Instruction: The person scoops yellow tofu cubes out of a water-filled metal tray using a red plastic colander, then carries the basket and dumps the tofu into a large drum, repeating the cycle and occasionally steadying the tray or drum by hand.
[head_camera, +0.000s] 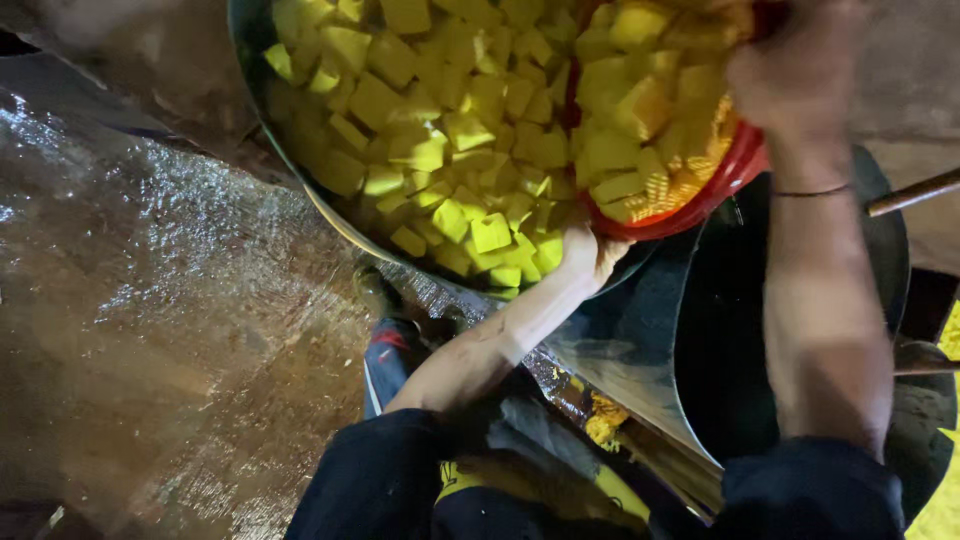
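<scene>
A big metal bowl (300, 185) at the top holds a heap of yellow diced pieces (440, 130). Tilted over its right side is a red plastic strainer basket (725, 180), itself full of the same yellow cubes. My left hand (590, 255) reaches under the basket's lower rim and props it from below. My right hand (800, 65) grips the basket's upper right edge; its fingers are blurred. Both forearms come out of dark sleeves at the bottom.
A wet, shiny floor (150, 300) fills the left side. A dark wok or pan (740, 350) sits under the right arm, with a wooden handle (915, 192) sticking out at the right. Patterned clothing shows at the bottom centre.
</scene>
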